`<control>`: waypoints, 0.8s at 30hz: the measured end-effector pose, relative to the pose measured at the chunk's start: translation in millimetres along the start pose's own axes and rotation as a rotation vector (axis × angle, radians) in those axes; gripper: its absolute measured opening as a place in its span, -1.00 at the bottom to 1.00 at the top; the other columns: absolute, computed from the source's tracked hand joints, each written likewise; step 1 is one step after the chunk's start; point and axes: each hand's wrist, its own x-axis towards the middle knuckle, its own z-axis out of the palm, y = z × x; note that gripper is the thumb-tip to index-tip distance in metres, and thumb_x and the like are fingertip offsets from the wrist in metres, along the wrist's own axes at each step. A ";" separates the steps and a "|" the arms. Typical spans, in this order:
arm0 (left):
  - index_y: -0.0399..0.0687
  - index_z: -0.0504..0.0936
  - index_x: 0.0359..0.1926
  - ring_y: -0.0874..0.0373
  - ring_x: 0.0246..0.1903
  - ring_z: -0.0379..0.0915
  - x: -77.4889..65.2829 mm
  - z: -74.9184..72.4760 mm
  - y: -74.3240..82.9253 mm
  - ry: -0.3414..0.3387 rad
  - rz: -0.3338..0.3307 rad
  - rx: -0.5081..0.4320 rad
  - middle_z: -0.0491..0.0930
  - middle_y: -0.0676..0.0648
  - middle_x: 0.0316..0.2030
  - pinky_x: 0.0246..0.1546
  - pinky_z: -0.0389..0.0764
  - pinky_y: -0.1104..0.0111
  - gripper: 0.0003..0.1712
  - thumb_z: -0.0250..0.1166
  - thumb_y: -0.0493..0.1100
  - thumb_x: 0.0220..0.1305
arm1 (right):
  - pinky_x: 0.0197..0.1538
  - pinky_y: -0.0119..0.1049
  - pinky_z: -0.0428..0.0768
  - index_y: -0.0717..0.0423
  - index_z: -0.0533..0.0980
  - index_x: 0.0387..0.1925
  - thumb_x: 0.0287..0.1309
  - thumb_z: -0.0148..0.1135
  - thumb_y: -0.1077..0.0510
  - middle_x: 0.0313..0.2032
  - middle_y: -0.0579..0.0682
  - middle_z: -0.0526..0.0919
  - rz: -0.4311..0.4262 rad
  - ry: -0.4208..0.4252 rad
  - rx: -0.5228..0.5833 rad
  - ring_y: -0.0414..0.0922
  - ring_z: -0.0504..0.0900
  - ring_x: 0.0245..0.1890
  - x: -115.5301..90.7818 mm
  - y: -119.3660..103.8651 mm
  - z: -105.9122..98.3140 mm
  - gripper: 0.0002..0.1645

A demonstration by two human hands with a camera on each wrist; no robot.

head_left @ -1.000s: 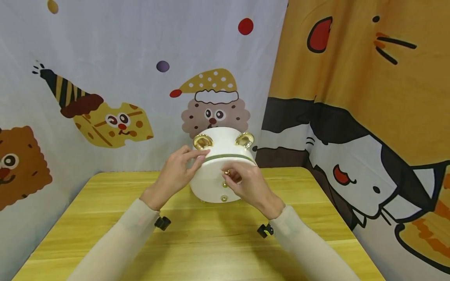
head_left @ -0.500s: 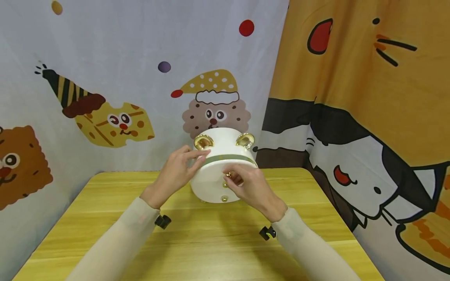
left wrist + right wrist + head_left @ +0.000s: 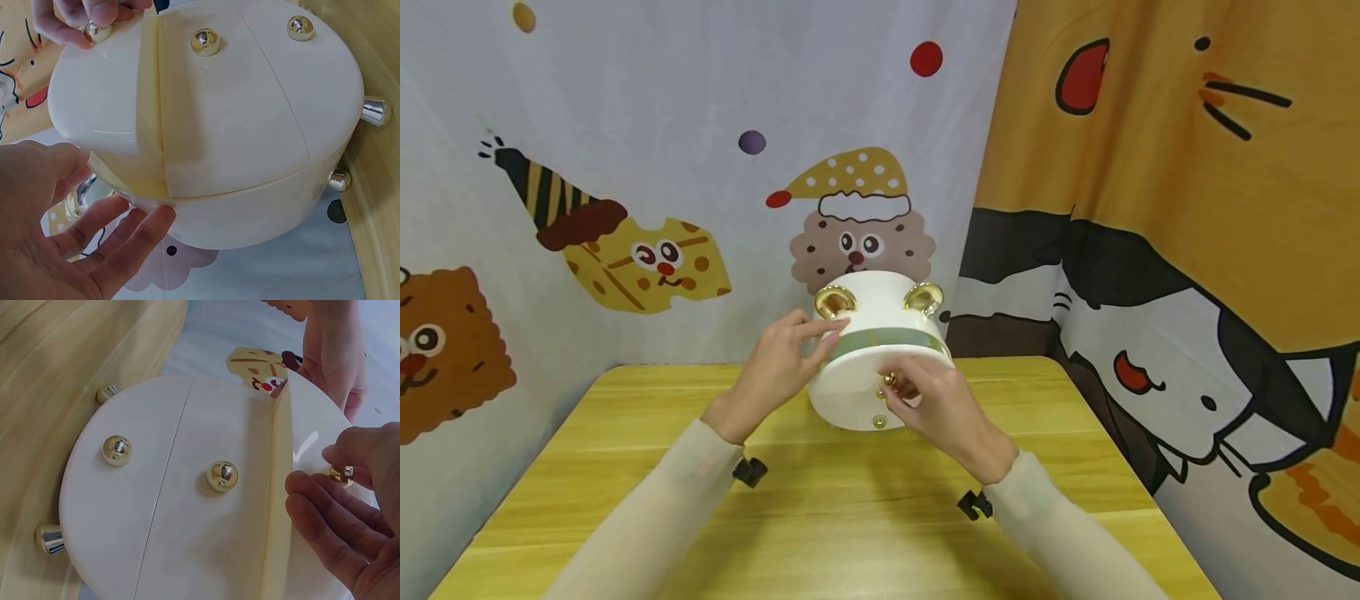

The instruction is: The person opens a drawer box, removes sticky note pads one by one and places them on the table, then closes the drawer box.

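A round white box (image 3: 868, 367) with two gold ears (image 3: 836, 301) stands near the back edge of the yellow wooden table (image 3: 625, 467), about in the middle. Its front has three little drawers, each with a gold knob.

The right hand (image 3: 936, 408) pinches the top gold knob (image 3: 889, 379) between thumb and fingertips (image 3: 325, 515). The top drawer (image 3: 315, 487) sticks out a bit past the one below it, and a green band shows under the lid in the head view. What is inside the drawer cannot be seen. The knob itself is mostly covered by the fingers.

The left hand (image 3: 778, 367) lies flat on the left side of the box, fingers (image 3: 125, 231) straight and touching it just under one gold ear. It is pressing, not curling round anything.

The middle knob (image 3: 222, 475) and the bottom knob (image 3: 117, 450) are free, with no fingers on them. In the head view the middle one is nearly hidden behind the right hand. Small shiny feet (image 3: 50, 539) hold the box up; only some of them show.

The back of the box is hidden. Both sleeves run off the bottom of the head view. A small black thing (image 3: 749, 472) sits under each wrist, too small to make out well. Cartoon curtains (image 3: 625, 167) hang behind the table.
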 end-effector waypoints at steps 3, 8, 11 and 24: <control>0.11 0.85 0.42 0.13 -0.38 0.32 -0.6 0.1 0.4 0.005 0.000 -0.003 0.64 -0.14 -0.24 -0.34 0.46 0.32 -0.63 0.42 -0.08 0.74 | -0.21 -0.41 0.87 0.20 0.76 0.08 0.23 0.72 0.40 -0.13 0.03 0.87 -0.030 0.007 -0.030 -0.20 0.88 -0.32 -2.1 -2.2 -0.1 -0.58; 0.10 0.85 0.43 0.12 -0.37 0.34 -0.3 -0.6 0.9 0.001 -0.005 -0.010 0.65 -0.21 -0.21 -0.31 0.47 0.31 -0.62 0.42 -0.08 0.74 | -0.18 -0.44 0.86 0.17 0.74 0.09 0.18 0.73 0.43 -0.13 0.01 0.84 -0.060 0.016 -0.063 -0.20 0.87 -0.28 -4.9 -4.5 -1.0 -0.52; 0.11 0.84 0.44 0.12 -0.36 0.32 -0.3 -1.2 1.2 -0.006 -0.014 -0.013 0.64 -0.21 -0.21 -0.31 0.46 0.32 -0.62 0.42 -0.09 0.74 | -0.16 -0.46 0.85 0.17 0.75 0.09 0.17 0.74 0.42 -0.10 0.01 0.84 -0.077 0.019 -0.071 -0.20 0.86 -0.27 -6.3 -6.2 -2.8 -0.52; 0.16 0.82 0.46 0.14 -0.36 0.35 1.3 -3.0 -0.2 -0.023 -0.022 -0.005 0.62 -0.08 -0.23 -0.31 0.49 0.32 -0.61 0.40 -0.07 0.76 | -0.10 -0.47 0.86 0.14 0.78 0.08 0.11 0.80 0.40 -0.06 0.01 0.83 -0.126 0.038 -0.100 -0.19 0.88 -0.21 -12.0 -8.1 -5.7 -0.49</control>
